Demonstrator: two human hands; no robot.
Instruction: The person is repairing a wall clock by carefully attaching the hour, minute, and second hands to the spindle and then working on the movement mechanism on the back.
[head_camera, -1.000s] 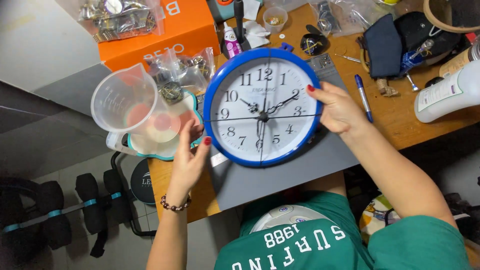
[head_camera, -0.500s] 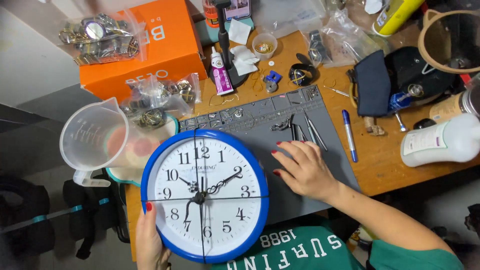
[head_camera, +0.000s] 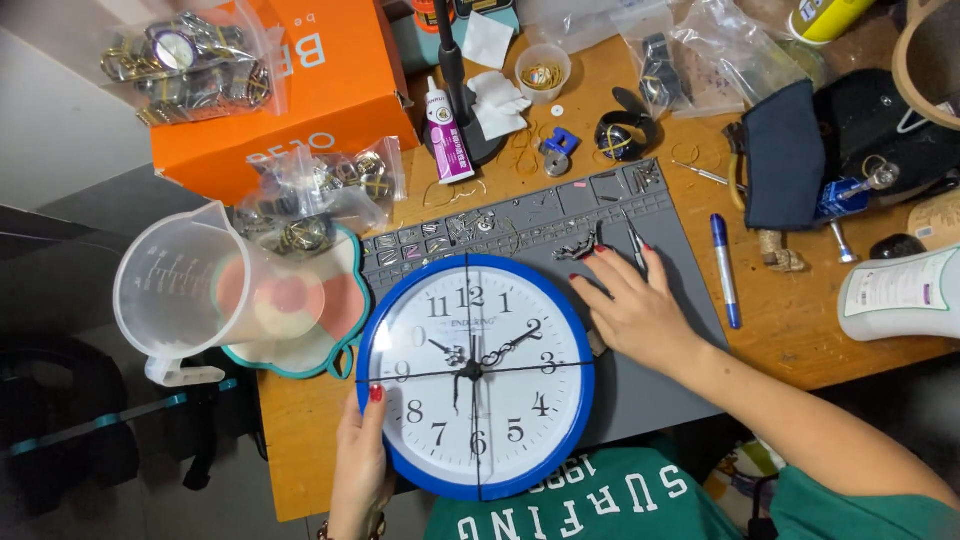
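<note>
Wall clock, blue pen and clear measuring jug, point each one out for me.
wall clock (head_camera: 500, 330), head view, on the white dial.
blue pen (head_camera: 726, 275), head view, mid-barrel.
clear measuring jug (head_camera: 185, 285), head view, on its side wall.

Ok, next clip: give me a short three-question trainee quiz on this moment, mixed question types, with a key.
1. True or false: the left hand grips the lower left rim of the blue-rimmed wall clock.
2. Multiple choice: where does the right hand rest? A) on the orange box B) on the grey work mat, fingers by the small tools C) inside the clear measuring jug
3. Short answer: what lies on the wooden table just right of the mat?

Key
1. True.
2. B: it lies on the grey work mat, off the clock.
3. A blue pen.
</note>
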